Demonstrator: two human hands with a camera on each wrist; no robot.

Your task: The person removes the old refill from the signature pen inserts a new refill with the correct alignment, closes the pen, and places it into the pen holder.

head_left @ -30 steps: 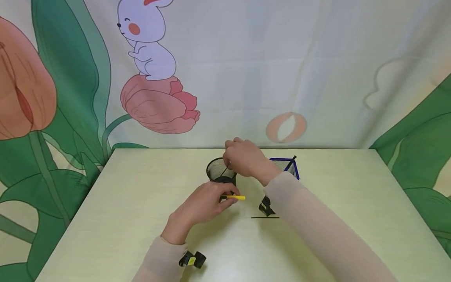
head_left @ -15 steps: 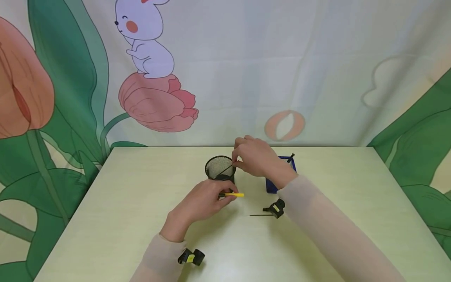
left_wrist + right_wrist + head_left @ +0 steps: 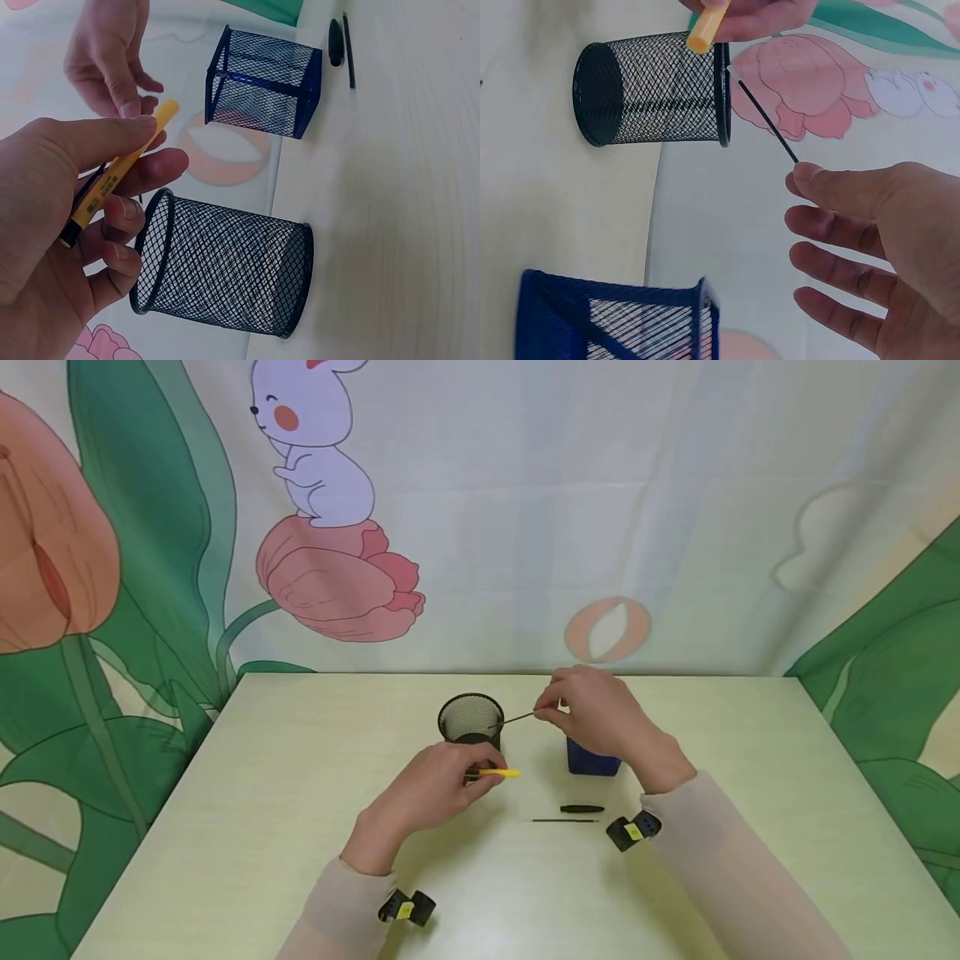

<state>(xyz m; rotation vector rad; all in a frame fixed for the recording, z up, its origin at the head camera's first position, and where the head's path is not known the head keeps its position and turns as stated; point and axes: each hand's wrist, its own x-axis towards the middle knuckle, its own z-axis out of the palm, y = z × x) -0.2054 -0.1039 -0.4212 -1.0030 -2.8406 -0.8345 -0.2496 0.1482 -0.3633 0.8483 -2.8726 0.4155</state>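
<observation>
"What could go wrong here?"

"The thin rod (image 3: 517, 718), near the head view's centre, may slip, because only thumb and forefinger of the right hand (image 3: 603, 714) pinch its end. Also its tip may catch the rim of the black mesh cup (image 3: 232, 262)."

"How does it point?"

"Left, slightly down; long axis nearly level. The left hand (image 3: 438, 785) pinches the yellow pen (image 3: 500, 773), pointing right."

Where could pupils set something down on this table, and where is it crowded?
Free: the table from its left edge to the left hand and black mesh cup, and from the right arm to the right edge. Crowded: the middle, around the cup, blue mesh holder, short black piece and thin rod.
</observation>
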